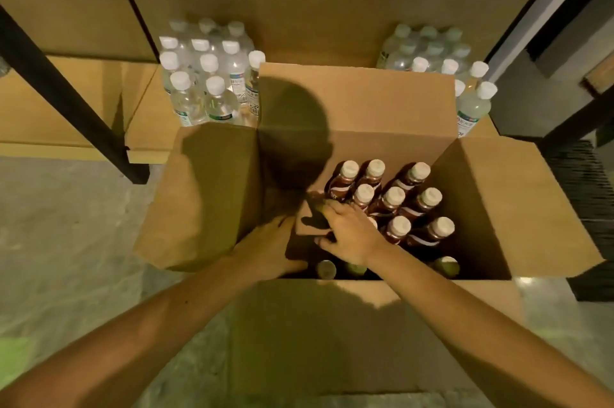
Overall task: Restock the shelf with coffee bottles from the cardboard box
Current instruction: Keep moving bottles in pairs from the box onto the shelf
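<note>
An open cardboard box (358, 108) stands on the floor in front of the low shelf (149, 128). Its right half holds several brown coffee bottles (395, 208) with cream caps, standing upright. My right hand (349, 234) is inside the box at the left edge of that group, its fingers curled over the top of a coffee bottle whose cap just shows beneath it. My left hand (269, 248) reaches into the box's shadowed left part beside a small cardboard piece (309, 218). Its fingertips are hidden in shadow.
Two packs of clear water bottles with white caps stand on the shelf behind the box, one on the left (206, 81) and one on the right (432, 51). A black shelf post (66, 98) slants at left. The box's flaps (206, 198) are spread wide.
</note>
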Tool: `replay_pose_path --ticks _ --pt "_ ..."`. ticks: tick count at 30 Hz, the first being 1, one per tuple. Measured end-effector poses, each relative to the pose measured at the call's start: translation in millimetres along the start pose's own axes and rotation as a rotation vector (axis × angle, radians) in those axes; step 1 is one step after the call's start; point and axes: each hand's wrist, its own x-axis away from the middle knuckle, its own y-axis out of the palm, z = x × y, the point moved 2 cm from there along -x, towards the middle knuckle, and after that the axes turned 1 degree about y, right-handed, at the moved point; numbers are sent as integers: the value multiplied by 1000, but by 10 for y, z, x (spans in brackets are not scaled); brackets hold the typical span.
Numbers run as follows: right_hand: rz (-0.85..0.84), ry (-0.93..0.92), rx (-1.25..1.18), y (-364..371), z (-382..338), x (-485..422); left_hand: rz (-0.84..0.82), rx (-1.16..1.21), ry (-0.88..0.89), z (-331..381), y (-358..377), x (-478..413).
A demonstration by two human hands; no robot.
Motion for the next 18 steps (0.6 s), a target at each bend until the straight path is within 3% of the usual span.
replay_pose_path --ticks 7,15,18 --pt "-337 -103 48 52 -73 85 -205 -83 -86 -178 126 -107" --pt "-519 -66 -128 10 42 40 -239 -296 -121 -188 166 -159" --pt "-543 -68 -32 81 38 -10 -295 -316 -146 -208 202 -241"
